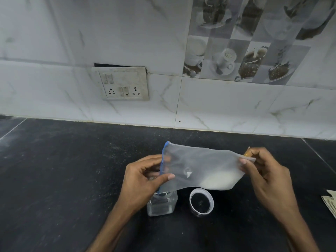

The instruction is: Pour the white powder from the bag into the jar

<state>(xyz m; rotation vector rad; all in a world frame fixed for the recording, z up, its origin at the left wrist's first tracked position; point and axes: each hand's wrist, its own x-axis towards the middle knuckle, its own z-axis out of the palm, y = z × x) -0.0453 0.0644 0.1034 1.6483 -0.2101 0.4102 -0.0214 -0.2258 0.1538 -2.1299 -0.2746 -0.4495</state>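
Note:
A clear zip bag [198,164] with a blue zip edge hangs sideways above the dark counter. White powder [220,180] lies in its lower right corner. My left hand [143,180] pinches the blue zip end, which points down over the mouth of a clear square jar [161,204]. My right hand [263,177] holds the bag's closed bottom end, raised a little higher. The jar stands upright and lidless, partly hidden by my left hand. Its white-rimmed lid [201,201] lies on the counter just right of it.
The black stone counter [63,179] runs back to a white tiled wall with a switch and socket panel [124,84]. Some folded paper [330,202] lies at the right edge of the view.

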